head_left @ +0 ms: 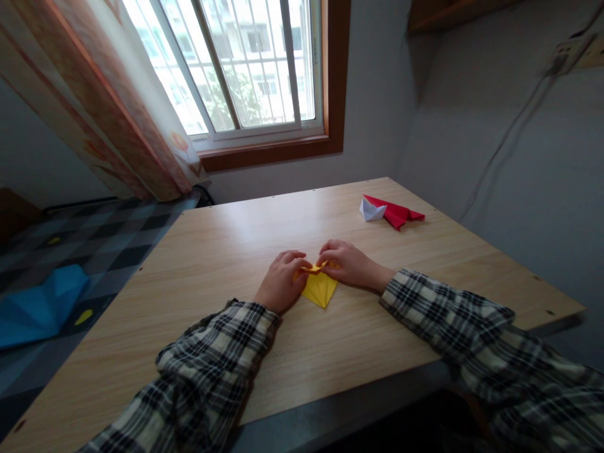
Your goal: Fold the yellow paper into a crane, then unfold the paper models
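Observation:
A piece of folded yellow paper (321,290) lies on the wooden table in front of me, its lower corner pointing towards me and creases running down its face. My left hand (284,280) pinches its upper left part, fingers bent over the edge. On the opposite side, my right hand (348,263) grips the upper right part between thumb and fingers. The paper's top edge is raised and folded between the two hands. Both hands partly cover its upper corners.
On the wooden table (226,245), a white paper boat (372,211) touches a red paper plane (400,212) at the back right. To the left, blue folded paper (44,305) lies on a checked cloth (117,236). A window (255,69) and curtain (99,94) stand behind.

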Demonstrator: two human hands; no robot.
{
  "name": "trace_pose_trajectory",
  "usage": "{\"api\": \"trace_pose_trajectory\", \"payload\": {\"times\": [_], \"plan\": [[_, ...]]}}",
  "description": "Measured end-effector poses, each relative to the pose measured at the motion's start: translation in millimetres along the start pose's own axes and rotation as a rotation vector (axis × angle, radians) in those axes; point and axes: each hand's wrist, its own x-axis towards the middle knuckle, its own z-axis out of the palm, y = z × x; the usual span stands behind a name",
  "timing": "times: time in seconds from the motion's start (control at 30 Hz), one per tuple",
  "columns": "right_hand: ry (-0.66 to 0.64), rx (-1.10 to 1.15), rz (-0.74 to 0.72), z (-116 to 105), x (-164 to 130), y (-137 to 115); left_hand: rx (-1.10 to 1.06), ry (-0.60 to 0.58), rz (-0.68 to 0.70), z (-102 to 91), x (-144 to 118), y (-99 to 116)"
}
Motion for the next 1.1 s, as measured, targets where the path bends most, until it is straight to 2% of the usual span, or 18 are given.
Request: {"api": "trace_pose_trajectory", "payload": {"times": [0.2,0.43,0.8,1.1], "plan": [[-0.038,-0.015,-0.035,-5,-1,-4,0.054,0.017,0.045,-0.2,0,1],[-0.05,-0.018,-0.026,-9,-2,-4,0.174,-0.036,0.126,-5.4,-1,9],[-0.029,-0.008,-0.026,-8,-1,-3,0.256,-0.182,0.13,-20.2,2,28],[-0.039,0.01,-0.019,-10,0,-6,0.239,-0.287,0.137,-27.7,-3,38]]}}
